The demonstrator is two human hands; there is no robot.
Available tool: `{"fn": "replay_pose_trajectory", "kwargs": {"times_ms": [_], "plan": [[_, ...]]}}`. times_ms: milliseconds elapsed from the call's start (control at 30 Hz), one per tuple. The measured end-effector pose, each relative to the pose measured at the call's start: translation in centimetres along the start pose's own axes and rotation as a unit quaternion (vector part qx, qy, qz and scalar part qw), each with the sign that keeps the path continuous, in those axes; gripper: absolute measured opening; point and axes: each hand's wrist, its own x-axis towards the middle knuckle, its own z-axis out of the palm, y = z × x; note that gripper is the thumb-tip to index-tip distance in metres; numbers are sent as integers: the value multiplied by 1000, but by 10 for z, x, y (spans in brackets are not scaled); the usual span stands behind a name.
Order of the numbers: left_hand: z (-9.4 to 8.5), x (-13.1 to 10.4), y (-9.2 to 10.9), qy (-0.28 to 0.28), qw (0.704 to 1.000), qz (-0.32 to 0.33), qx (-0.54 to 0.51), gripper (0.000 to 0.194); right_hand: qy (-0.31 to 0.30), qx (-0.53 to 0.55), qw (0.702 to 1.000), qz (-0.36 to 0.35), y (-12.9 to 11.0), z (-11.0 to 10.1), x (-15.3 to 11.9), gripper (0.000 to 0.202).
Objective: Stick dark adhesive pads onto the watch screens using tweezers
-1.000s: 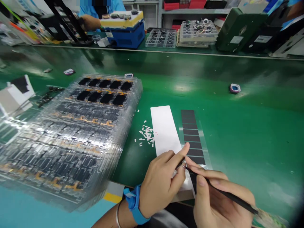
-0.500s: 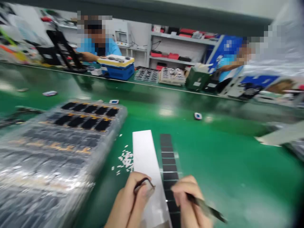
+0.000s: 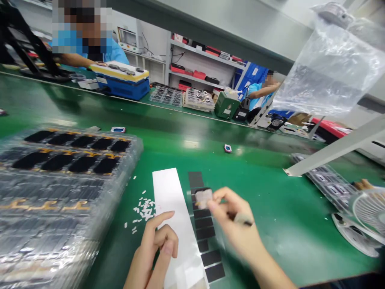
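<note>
My right hand [image 3: 233, 216] pinches a small display panel [image 3: 203, 198], grey-faced with a dark rim and an orange flex tab, by its right edge. A slim tool with a dark tip [image 3: 247, 221], mostly hidden, is tucked in the same hand. Below the panel lies a strip of black rectangular pieces [image 3: 205, 234] on a clear backing. My left hand [image 3: 159, 241], fingers loosely bent and apart with nothing in them, is over a long white strip [image 3: 168, 188]. Tiny white pieces [image 3: 146, 209] are scattered along the strip's left side.
Stacked clear trays of display panels [image 3: 120, 192] fill the left. A small fan [image 3: 368, 212] and another tray [image 3: 327, 178] are at the right, near a slanted white post [image 3: 337, 143]. A small device [image 3: 227, 148] lies farther back. Two people sit across the bench.
The panel has passed from my left hand to my right, which has moved up over the black strip. My left fingers have loosened. The view has swung to the right.
</note>
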Motion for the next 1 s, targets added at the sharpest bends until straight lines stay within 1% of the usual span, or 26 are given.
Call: {"fn": "replay_pose_trajectory", "kwargs": {"times_ms": [67,133,267,333,400,467,567,633,667,733,800,833,867,933,967,1000], "plan": [[0,1,-1,13,1000,4,-5,39,46,-24,999,-11,-4,-15,21,33],[1,0,-3,20,1000,7,-9,37,70,-39,997,-15,-4,-24,39,38],[0,-2,-5,9,1000,6,-28,35,80,-70,994,5,3,-31,64,43],[-1,-3,-4,-5,999,7,-32,34,78,-99,991,34,9,-32,81,39],[-1,-4,-3,-18,999,5,-34,34,71,-142,984,77,18,-32,107,32],[-2,-4,-2,-27,999,-1,-35,34,69,-193,971,123,29,-31,140,27],[-5,-4,-5,-43,999,1,-26,33,81,-274,943,171,40,-28,192,32],[-6,-2,-8,-60,998,14,-21,32,92,-328,921,187,42,-26,218,34],[-6,-1,-10,-67,997,22,-19,32,96,-355,910,191,41,-25,226,34],[-5,2,-12,-73,997,35,-9,32,105,-410,886,190,39,-22,232,34],[-2,8,-13,-72,996,42,15,35,118,-464,861,171,39,-21,226,38],[0,11,-12,-72,996,42,31,37,119,-483,853,155,42,-21,221,40],[0,13,-10,-73,995,42,49,41,111,-497,849,138,47,-22,216,40],[-2,15,-2,-90,992,33,87,48,93,-516,846,98,64,-23,207,33],[-5,11,5,-97,988,27,113,46,75,-516,849,80,75,-24,203,32],[-9,5,13,-106,984,21,141,39,79,-522,848,43,85,-24,199,29]]}}
